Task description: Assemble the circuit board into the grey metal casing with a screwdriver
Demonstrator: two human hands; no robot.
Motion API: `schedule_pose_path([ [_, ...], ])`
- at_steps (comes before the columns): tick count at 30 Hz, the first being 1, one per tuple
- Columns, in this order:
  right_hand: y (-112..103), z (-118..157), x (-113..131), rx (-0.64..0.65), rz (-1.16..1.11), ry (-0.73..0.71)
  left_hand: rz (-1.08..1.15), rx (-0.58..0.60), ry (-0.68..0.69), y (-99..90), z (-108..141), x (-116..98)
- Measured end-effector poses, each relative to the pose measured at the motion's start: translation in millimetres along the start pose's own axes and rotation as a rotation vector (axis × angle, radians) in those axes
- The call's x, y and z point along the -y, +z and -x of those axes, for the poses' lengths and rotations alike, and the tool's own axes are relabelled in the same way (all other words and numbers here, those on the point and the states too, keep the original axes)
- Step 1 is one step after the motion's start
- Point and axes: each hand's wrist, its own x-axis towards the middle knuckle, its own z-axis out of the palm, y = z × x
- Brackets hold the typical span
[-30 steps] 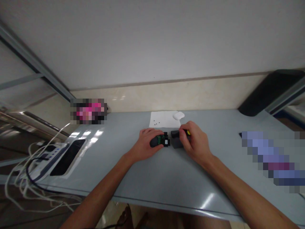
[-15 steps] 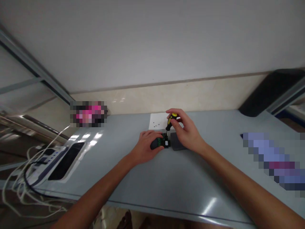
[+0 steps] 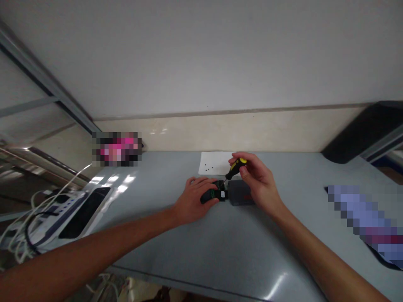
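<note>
My left hand is closed around the dark end of a small opened electronic device, whose green circuit board shows between the fingers. In my right hand is a yellow-and-black screwdriver, tilted, its tip down at the upper part of the circuit board. Whether the tip sits in a screw is too small to tell. Beside the board lies a dark grey block-shaped part, partly behind my right hand. Just beyond, several tiny dark screws lie on a white sheet of paper.
A smartphone and a white power strip with tangled cables lie on the table's left. A blurred pink item stands at the back left. To the right are a blurred bluish item and a black cylinder against the wall.
The screwdriver leans over further to the right, with its tip still at the board. My right hand has shifted slightly right and down. The whole view has moved a little.
</note>
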Motion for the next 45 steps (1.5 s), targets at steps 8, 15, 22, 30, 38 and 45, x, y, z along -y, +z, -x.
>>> schedule_pose_path([
  [8,10,0,1,-0.076,0.066,-0.097,-0.003,0.02,0.003,0.0,2,0],
  [15,10,5,5,0.025,-0.01,-0.036,-0.001,0.013,-0.003,1.9,1,2],
  [22,5,3,2,-0.083,0.09,-0.045,0.046,0.007,-0.019,-0.8,0,2],
  [30,-1,2,-4,-0.08,0.007,-0.044,0.101,0.021,-0.047,-2.0,-3,5],
  [38,-7,4,-6,-0.051,0.028,0.054,0.087,0.032,-0.053,-2.7,-4,4],
  [45,-5,2,-3,-0.087,0.058,-0.045,0.054,0.042,-0.049,-2.1,-5,3],
])
